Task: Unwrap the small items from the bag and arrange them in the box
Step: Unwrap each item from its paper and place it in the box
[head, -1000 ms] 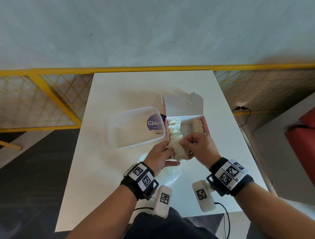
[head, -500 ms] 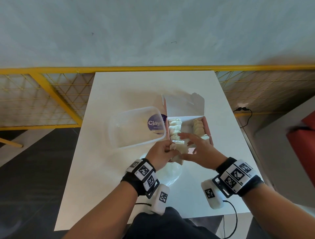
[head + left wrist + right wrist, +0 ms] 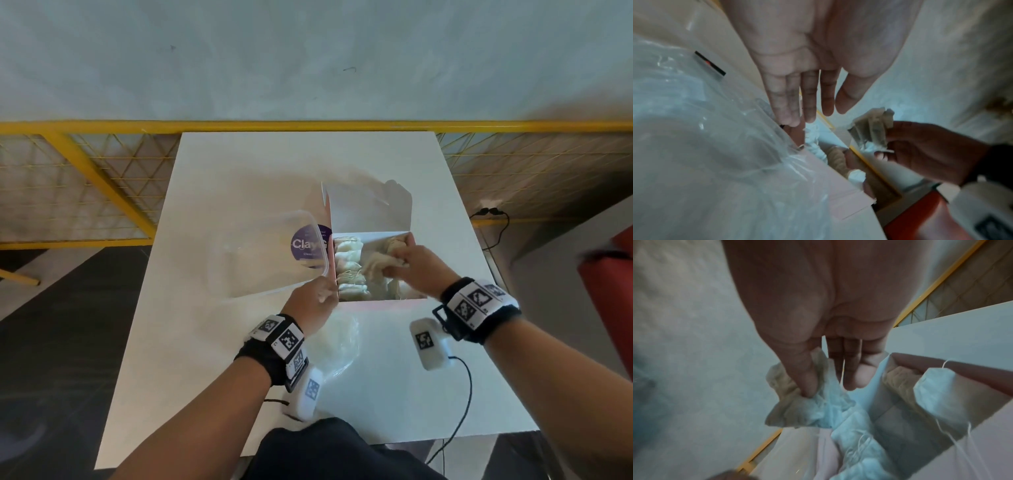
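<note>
Now over box (image 3: 380, 303), R hand (image 3: 416, 270) pinches sachet (image 3: 807, 404); L hand (image 3: 310, 305) flat at edge.

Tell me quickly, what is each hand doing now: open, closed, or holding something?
Left hand: open, straight fingers resting against the left wall of the box.
Right hand: holding a small cloth pouch, pinched between thumb and fingers above the box.

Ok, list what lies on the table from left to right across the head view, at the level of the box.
clear plastic container → left hand at the box's near left corner → pink box holding small pouches → right hand pinching a small pouch over the box
</note>
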`<state>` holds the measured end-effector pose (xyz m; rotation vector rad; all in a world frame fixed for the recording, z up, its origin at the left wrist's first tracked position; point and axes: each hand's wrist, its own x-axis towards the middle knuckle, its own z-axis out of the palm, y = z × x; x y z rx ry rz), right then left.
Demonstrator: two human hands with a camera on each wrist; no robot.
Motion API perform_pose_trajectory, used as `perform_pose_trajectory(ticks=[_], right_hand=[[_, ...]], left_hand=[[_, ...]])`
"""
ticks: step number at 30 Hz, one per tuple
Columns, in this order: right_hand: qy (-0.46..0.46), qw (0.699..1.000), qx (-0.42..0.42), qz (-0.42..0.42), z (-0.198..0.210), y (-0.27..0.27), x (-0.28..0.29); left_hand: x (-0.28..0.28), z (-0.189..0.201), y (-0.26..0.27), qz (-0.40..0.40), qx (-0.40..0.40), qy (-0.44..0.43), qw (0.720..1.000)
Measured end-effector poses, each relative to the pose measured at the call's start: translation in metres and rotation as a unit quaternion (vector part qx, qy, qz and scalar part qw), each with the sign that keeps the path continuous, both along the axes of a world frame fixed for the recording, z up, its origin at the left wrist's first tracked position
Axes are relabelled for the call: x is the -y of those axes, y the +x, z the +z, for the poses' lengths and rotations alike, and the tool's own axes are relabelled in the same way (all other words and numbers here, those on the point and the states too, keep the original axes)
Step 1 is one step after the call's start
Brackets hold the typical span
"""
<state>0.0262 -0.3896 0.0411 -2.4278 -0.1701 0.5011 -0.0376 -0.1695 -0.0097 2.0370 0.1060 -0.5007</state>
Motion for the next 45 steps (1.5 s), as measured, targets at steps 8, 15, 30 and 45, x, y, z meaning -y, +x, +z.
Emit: perform_pose_trajectory(ticks=[8, 15, 30, 45], right_hand=[[-0.064, 0.98, -0.156, 0.106, -0.022, 0.028, -0.018], [-0.104, 0.96, -0.204, 0.162, -0.044, 0.036, -0.041], [-0.198, 0.947, -0.169, 0.189, -0.056, 0.032, -0.049], [-0.175, 0.973, -0.061, 0.138, -0.07, 0.015, -0.055]], left_hand=[[0.012, -0.013, 0.014, -0.092, -0.035, 0.124, 0.987], [0.012, -0.014, 0.02, -0.098, -0.024, 0.14, 0.985], [0.01, -0.011, 0.021, -0.1, -0.014, 0.13, 0.986], [0.009, -0.01, 0.019, -0.099, -0.026, 0.121, 0.987]])
